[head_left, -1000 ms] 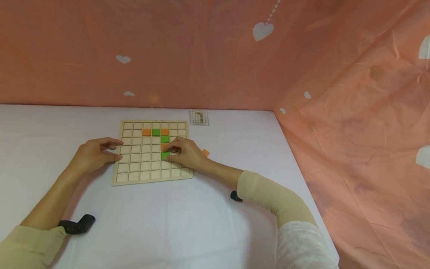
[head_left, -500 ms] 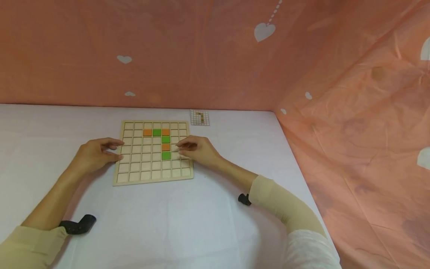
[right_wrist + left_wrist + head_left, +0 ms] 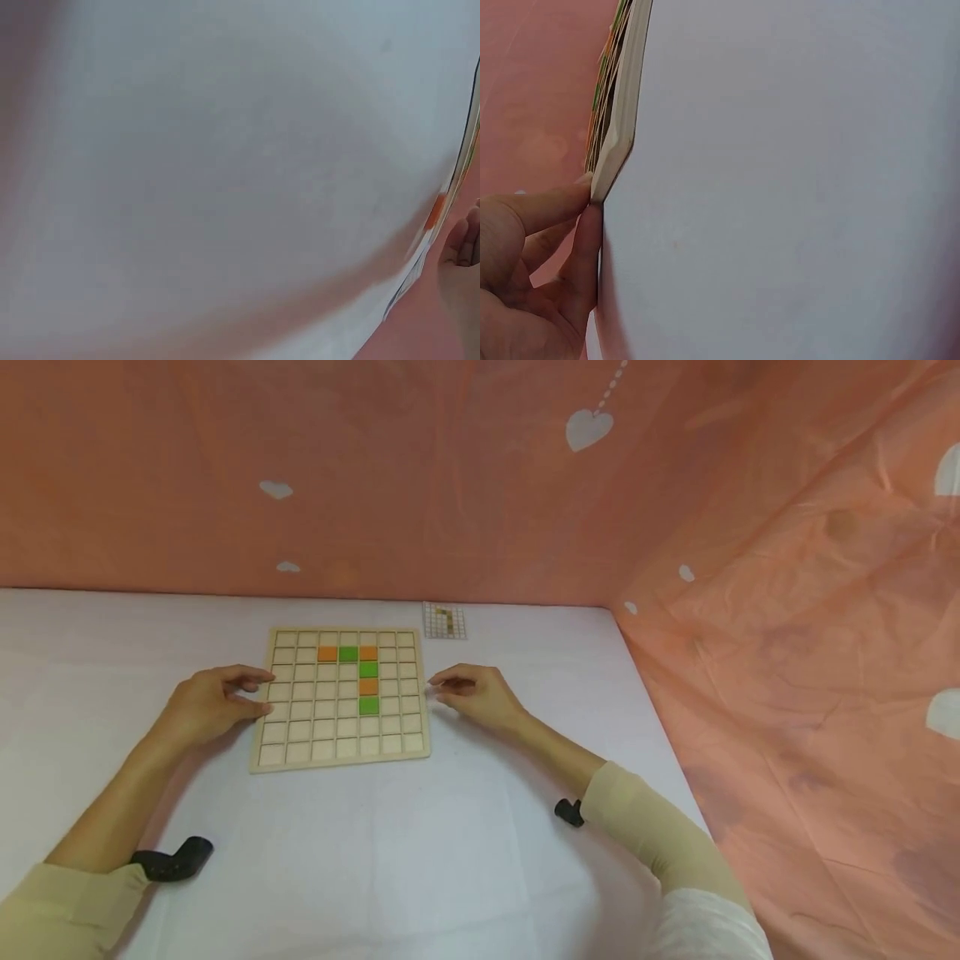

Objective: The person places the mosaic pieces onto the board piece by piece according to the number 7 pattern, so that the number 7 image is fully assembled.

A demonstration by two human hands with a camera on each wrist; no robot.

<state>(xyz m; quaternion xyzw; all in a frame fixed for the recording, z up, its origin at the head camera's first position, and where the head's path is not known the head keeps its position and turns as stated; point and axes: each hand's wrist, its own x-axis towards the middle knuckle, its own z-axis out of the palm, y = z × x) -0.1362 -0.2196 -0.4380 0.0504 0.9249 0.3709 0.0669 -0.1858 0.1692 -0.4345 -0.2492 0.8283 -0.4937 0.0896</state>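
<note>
A square wooden grid board [image 3: 322,727] lies on the white table. Orange and green square tiles [image 3: 368,670] fill a row near its top and a column running down from it. My left hand [image 3: 202,706] rests its index fingertip and thumb tip, spread apart, on the board's left edge; the left wrist view shows the fingertips [image 3: 585,184] at that edge. Just off the right edge hovers my right hand [image 3: 480,697], fingers loosely bent, nothing visible between them. In the right wrist view an orange tile [image 3: 435,212] lies beside the board; my hand hides it in the head view.
A small printed pattern card [image 3: 445,621] lies behind the board's top right corner. Orange cloth with white hearts [image 3: 450,485] hangs at the back and right of the table. Black devices [image 3: 174,860] sit at both wrists.
My right hand has let go over the tile column and drawn back to the right, past the board's edge. The column is now uncovered. The left hand has stayed put.
</note>
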